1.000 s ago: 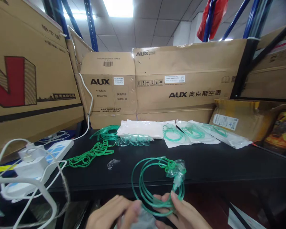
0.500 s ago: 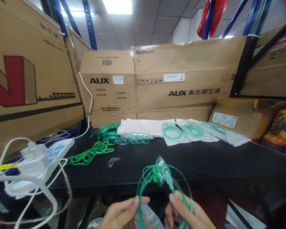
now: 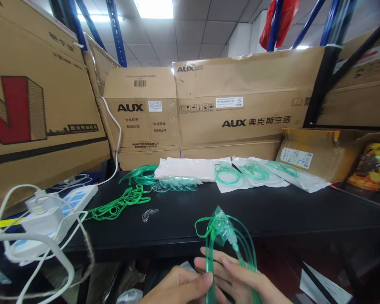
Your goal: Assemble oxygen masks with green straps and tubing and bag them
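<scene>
In front of the shelf edge I hold a clear green oxygen mask (image 3: 221, 230) with its coiled green tubing (image 3: 210, 257). My left hand (image 3: 185, 285) pinches the left side of the coil between thumb and fingers. The right side of the coil runs through my right hand (image 3: 240, 274), whose fingers stretch left behind the left strands. A green elastic strap (image 3: 202, 226) loops out beside the mask at the top. The lower end of the coil is cut off by the bottom of the view.
A black shelf (image 3: 177, 219) carries green straps (image 3: 123, 204), clear nose clips or wires (image 3: 150, 214), stacked masks (image 3: 177, 184), coiled tubes (image 3: 142, 174) and white pouches (image 3: 231, 183). A power strip (image 3: 79, 196) with white cables is at left. Cardboard boxes (image 3: 250, 88) stand behind.
My hands have come closer together, the left moving right with its side of the coil. The right hand's fingers have stretched out leftward, and the coil has become narrower.
</scene>
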Demonstrator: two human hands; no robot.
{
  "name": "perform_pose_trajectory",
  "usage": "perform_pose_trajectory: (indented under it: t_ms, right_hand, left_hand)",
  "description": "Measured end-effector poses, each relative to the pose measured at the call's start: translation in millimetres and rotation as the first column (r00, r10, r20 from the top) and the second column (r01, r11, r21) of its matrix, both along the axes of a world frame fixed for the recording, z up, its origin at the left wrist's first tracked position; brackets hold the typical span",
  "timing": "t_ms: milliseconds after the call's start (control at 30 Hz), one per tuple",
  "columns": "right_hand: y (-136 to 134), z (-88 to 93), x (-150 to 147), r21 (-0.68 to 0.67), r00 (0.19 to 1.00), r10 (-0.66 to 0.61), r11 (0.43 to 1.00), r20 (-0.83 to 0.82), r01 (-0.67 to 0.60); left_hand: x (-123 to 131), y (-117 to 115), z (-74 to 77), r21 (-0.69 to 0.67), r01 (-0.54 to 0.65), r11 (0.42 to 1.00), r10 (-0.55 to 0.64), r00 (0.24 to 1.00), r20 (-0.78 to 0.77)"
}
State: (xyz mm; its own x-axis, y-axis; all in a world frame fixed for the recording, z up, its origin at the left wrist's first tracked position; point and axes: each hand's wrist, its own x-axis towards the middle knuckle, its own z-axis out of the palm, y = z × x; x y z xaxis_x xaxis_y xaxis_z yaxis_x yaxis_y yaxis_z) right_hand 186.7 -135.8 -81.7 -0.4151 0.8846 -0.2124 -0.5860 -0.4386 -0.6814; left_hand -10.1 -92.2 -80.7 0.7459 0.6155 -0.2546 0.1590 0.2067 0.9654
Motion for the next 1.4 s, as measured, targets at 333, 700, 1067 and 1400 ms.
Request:
perform_pose_trajectory:
  t_ms: [333, 700, 1067, 1400]
  right_hand:
    - [-0.2, 25.7, 18.2, -0.153, 0.976, -0.218, 0.964, 0.008, 0.217]
    - [3.6, 24.4, 19.9, -0.108, 0.975, -0.216, 0.969, 0.061, 0.221]
    - [1.1, 30.7, 19.5, -0.095, 0.973, -0.212, 0.971, 0.086, 0.220]
    - [2.4, 26.4, 20.0, -0.062, 0.976, -0.196, 0.977, 0.097, 0.202]
  left_hand:
    - [17.0, 60.4, 123.9, 0.909, 0.058, 0.412, 0.534, 0.793, -0.292]
    - [152.8, 224.4, 125.6, 0.830, 0.331, 0.448, 0.739, 0.385, -0.552]
    - [160.4, 244.7, 120.6, 0.817, 0.306, 0.489, 0.738, 0.354, -0.574]
    - [162.3, 243.4, 110.5, 0.842, 0.246, 0.480, 0.753, 0.378, -0.539]
